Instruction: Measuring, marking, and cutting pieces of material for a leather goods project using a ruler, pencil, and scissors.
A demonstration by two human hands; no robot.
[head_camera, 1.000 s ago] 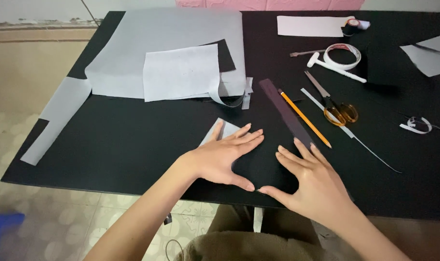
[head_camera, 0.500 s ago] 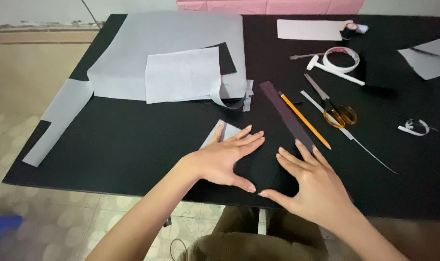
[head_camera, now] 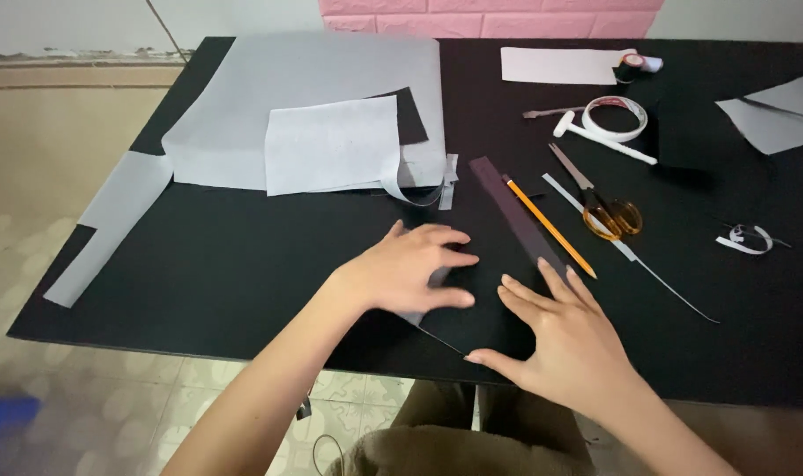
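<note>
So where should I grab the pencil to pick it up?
Pinch the pencil around its middle, coming from above. It lies flat and slanted beside the dark ruler, with bare table on its right side, so fingers fit best across the thin shaft there.

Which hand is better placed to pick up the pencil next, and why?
Right, probably. The right hand lies flat on the black sheet, fingertips close to the pencil tip. The left hand sits farther away.

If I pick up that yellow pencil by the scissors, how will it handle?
The yellow pencil looks thin and rigid, so probably light and stiff. Lying loose on the black table beside the dark strip, it may roll if nudged sideways.
</note>
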